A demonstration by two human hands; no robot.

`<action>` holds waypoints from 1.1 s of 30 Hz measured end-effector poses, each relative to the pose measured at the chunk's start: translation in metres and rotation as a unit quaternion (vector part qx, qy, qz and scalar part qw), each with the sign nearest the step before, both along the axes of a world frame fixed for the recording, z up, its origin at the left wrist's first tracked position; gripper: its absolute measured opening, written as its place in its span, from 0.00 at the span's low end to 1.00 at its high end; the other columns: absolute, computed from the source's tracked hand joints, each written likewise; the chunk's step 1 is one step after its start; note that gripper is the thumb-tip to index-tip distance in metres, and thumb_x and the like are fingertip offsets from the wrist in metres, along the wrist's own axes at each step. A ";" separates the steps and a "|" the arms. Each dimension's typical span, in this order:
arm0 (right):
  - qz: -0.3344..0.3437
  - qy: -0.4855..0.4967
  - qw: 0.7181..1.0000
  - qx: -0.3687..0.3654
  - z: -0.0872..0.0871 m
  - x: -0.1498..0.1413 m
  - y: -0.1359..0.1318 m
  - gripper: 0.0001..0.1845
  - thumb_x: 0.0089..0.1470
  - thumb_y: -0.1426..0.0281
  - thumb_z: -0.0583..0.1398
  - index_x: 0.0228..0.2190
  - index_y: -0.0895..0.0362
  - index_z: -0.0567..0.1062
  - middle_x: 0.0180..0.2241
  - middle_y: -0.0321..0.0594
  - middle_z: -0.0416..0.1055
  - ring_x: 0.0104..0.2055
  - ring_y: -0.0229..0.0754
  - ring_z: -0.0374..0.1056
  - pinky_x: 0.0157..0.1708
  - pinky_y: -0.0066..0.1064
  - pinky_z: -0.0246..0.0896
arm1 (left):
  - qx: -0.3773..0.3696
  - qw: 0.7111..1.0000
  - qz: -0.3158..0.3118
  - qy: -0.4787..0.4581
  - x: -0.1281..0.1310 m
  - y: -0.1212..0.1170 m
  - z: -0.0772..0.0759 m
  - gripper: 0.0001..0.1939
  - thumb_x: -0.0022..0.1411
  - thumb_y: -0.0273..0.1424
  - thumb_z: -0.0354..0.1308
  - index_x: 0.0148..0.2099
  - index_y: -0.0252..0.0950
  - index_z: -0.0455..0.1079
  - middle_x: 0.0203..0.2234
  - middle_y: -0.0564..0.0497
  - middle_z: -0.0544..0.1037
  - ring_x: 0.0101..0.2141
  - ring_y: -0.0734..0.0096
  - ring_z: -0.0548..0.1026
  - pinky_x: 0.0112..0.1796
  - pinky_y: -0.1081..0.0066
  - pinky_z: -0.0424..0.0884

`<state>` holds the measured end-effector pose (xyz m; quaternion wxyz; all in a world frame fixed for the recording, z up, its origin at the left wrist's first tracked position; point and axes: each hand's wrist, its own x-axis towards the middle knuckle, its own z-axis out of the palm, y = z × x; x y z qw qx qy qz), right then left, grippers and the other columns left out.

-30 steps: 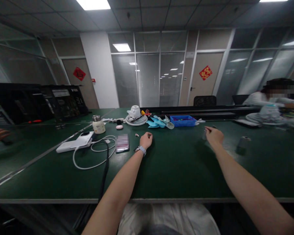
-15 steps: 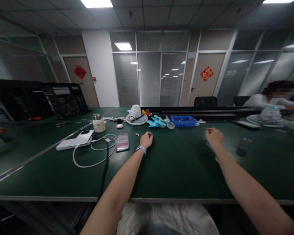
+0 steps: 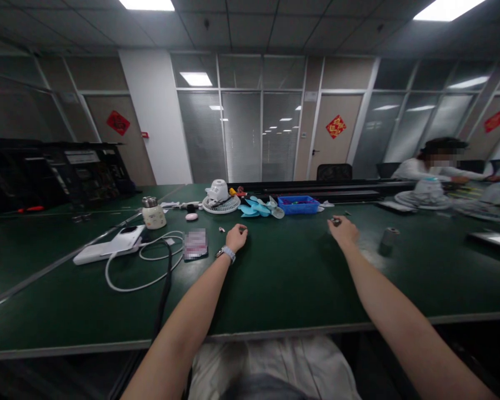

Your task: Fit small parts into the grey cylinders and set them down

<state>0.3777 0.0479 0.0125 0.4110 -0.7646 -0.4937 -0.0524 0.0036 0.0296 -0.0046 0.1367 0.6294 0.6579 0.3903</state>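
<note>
1. Right hand [image 3: 344, 231], one: fingers drawn narrow in a pinch round a small metallic piece [image 3: 335, 221]. Type of piece: too small to tell. My judgement: so slight an item is best gripped at the fingertips, lightly, its edges clear of my palm.

2. Left hand [image 3: 236, 239], one: fingers curled, thumb near the fingertips. A dark patch shows between them; I cannot tell whether it is an object or shadow.

3. Grey cylinder [image 3: 389, 236], one: on the green table [image 3: 291, 283], to the right of my right hand and apart from it, seemingly upright. It could roll if knocked, I judge, so my forearm does best well clear of it.

4. Dark sliver [image 3: 348, 213], one: just beyond my right hand; easily swept aside, so worth minding.

5. Blue tray [image 3: 298, 206], one: at the far side, between my hands; contents unclear.

6. Blue fan blades [image 3: 255, 207], one set: left of the tray, beyond my left hand.

7. White fan housing [image 3: 218, 191], one: on a round grille [image 3: 221, 206].

8. Phone [image 3: 195, 245], one: flat, left of my left hand. A sound rule here: small parts go on bare surface, away from such clutter.
</note>
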 end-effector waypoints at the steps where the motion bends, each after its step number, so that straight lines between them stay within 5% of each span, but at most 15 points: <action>1: -0.004 0.017 1.000 0.008 -0.002 0.001 0.001 0.25 0.48 0.58 0.60 0.47 0.54 0.72 0.40 0.49 0.74 0.43 0.50 0.69 0.42 0.39 0.62 | -0.001 1.000 0.000 -0.003 0.000 0.000 0.000 0.14 0.60 0.34 0.53 0.46 0.35 0.71 0.36 0.45 0.78 0.35 0.68 0.75 0.38 0.71 0.67; 5: -0.020 0.102 0.995 -0.007 -0.011 0.008 0.008 0.37 0.42 0.57 0.64 0.52 0.58 0.67 0.43 0.51 0.73 0.47 0.53 0.68 0.44 0.40 0.62 | -0.004 1.000 0.000 -0.009 -0.002 0.000 0.001 0.14 0.59 0.32 0.53 0.46 0.35 0.71 0.36 0.46 0.78 0.34 0.69 0.75 0.37 0.72 0.67; 10: -0.009 0.120 0.991 -0.053 -0.011 0.010 0.009 0.25 0.44 0.57 0.63 0.43 0.57 0.75 0.43 0.50 0.73 0.46 0.54 0.69 0.43 0.40 0.63 | 0.002 1.000 0.002 -0.013 -0.001 -0.001 0.002 0.14 0.57 0.30 0.54 0.46 0.34 0.71 0.35 0.45 0.78 0.33 0.68 0.75 0.36 0.71 0.67; 13: 0.020 0.108 0.994 -0.024 -0.006 -0.022 0.005 0.23 0.43 0.58 0.64 0.42 0.56 0.75 0.41 0.48 0.74 0.45 0.52 0.70 0.42 0.39 0.64 | 0.009 1.000 0.002 -0.017 0.003 -0.002 0.002 0.14 0.57 0.30 0.54 0.46 0.34 0.71 0.33 0.45 0.78 0.33 0.68 0.75 0.35 0.71 0.67; 15: 0.104 0.119 0.988 -0.002 -0.005 -0.061 0.002 0.22 0.43 0.58 0.64 0.40 0.55 0.75 0.40 0.46 0.75 0.44 0.49 0.71 0.42 0.37 0.64 | 0.017 1.000 0.001 -0.020 0.007 -0.004 0.002 0.14 0.57 0.31 0.54 0.45 0.35 0.71 0.33 0.46 0.78 0.32 0.68 0.75 0.34 0.72 0.67; 19: 0.300 0.181 0.937 0.006 -0.013 -0.148 -0.002 0.21 0.39 0.61 0.66 0.37 0.56 0.75 0.37 0.41 0.76 0.39 0.42 0.72 0.40 0.30 0.65 | 0.072 0.996 -0.019 -0.043 0.022 -0.009 0.008 0.15 0.59 0.39 0.53 0.42 0.36 0.73 0.33 0.47 0.78 0.33 0.69 0.75 0.34 0.72 0.67; 22: 0.368 0.198 0.908 -0.005 -0.025 -0.186 -0.005 0.18 0.39 0.65 0.67 0.36 0.55 0.74 0.35 0.39 0.77 0.38 0.41 0.73 0.39 0.30 0.66 | 0.113 0.990 -0.054 -0.066 0.037 -0.016 0.014 0.19 0.59 0.45 0.52 0.41 0.36 0.74 0.32 0.47 0.79 0.31 0.70 0.75 0.33 0.73 0.67; 27: 0.403 0.173 0.899 0.014 -0.037 -0.192 -0.009 0.15 0.42 0.65 0.65 0.35 0.55 0.73 0.33 0.39 0.77 0.35 0.40 0.73 0.36 0.30 0.67 | 0.115 0.987 -0.100 -0.041 0.050 -0.024 0.020 0.16 0.57 0.42 0.55 0.41 0.37 0.76 0.31 0.49 0.79 0.29 0.72 0.74 0.31 0.75 0.67; 33: 0.417 0.146 0.897 0.019 -0.035 -0.189 -0.016 0.17 0.42 0.62 0.65 0.35 0.56 0.73 0.32 0.40 0.76 0.34 0.41 0.73 0.35 0.31 0.68 | 0.098 0.993 -0.063 -0.023 0.050 -0.025 0.024 0.17 0.56 0.43 0.56 0.38 0.38 0.78 0.32 0.49 0.80 0.31 0.70 0.75 0.32 0.74 0.66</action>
